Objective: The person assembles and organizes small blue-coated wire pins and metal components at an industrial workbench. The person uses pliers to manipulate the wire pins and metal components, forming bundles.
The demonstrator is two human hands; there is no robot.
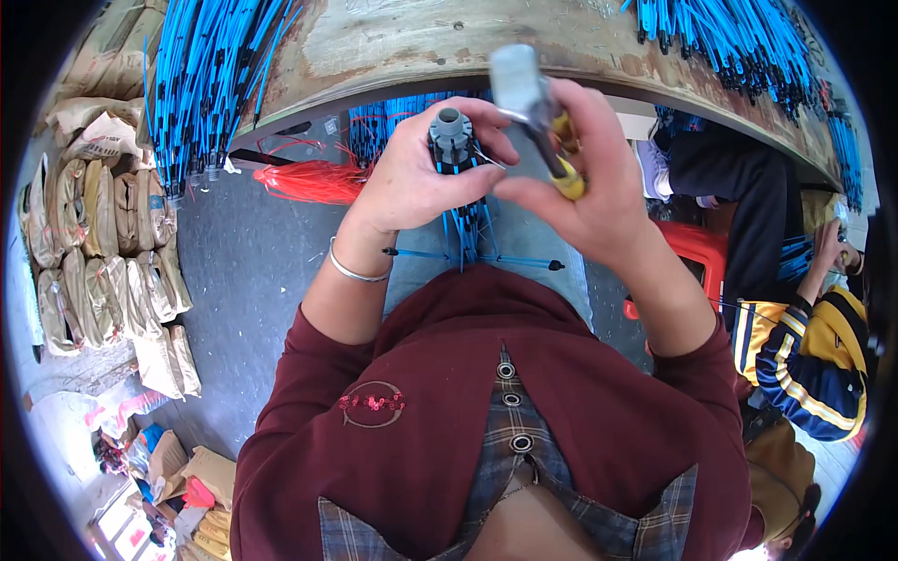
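My left hand (421,173) is wrapped round a frame of thin blue ribs with black joints, like an umbrella frame. Its grey notched hub (451,131), with a round hole in the top, points up between thumb and fingers. Below the hub the blue ribs (465,229) hang toward my lap, and two stick out sideways. A thin pale wire (486,157) shows beside the hub. Just to the right, my right hand (599,178) grips a yellow-handled metal tool (535,122). The tool's silvery head is smeared by motion, so its exact kind is unclear.
A worn wooden table (393,42) crosses the far side, with blue rib bundles (210,84) at left and more (734,56) at right. Red strands (313,179) hang beneath. Wrapped brown packages (112,252) are stacked left. A seated person (809,355) works at right near a red stool (697,252).
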